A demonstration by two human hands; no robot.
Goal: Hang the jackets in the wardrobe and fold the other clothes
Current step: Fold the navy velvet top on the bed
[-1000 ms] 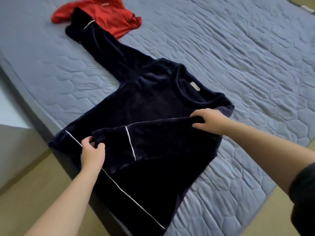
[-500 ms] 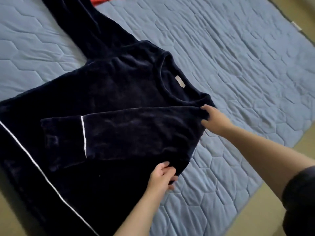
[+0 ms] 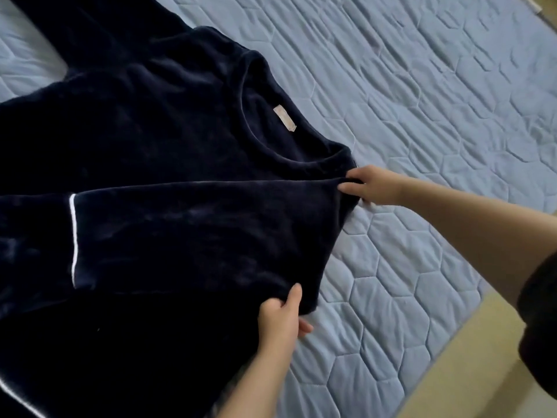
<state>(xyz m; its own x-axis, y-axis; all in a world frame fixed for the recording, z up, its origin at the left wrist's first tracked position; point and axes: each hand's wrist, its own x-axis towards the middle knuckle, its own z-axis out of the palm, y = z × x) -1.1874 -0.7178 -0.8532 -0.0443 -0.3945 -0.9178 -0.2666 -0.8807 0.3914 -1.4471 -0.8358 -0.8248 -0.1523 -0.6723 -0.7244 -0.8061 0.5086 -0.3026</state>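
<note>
Navy velvet top (image 3: 144, 152) flat on quilted mattress (image 3: 422, 116), R sleeve (image 3: 196, 233) now folded across chest. L hand (image 3: 280, 318) moved from cuff to side edge, pinching it; R hand (image 3: 370, 185) still pinching shoulder. Side fold next, prob.

The navy top (image 3: 168, 224) is plush, faintly sheeny velvet-like cloth; the blue mattress cover (image 3: 407, 122) is matt quilted fabric.

Both hands, left hand (image 3: 281, 316) and right hand (image 3: 372, 185), pinch the navy top (image 3: 168, 182).

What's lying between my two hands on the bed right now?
In the head view, only the navy top's folded side edge runs from left hand to right hand.
</note>
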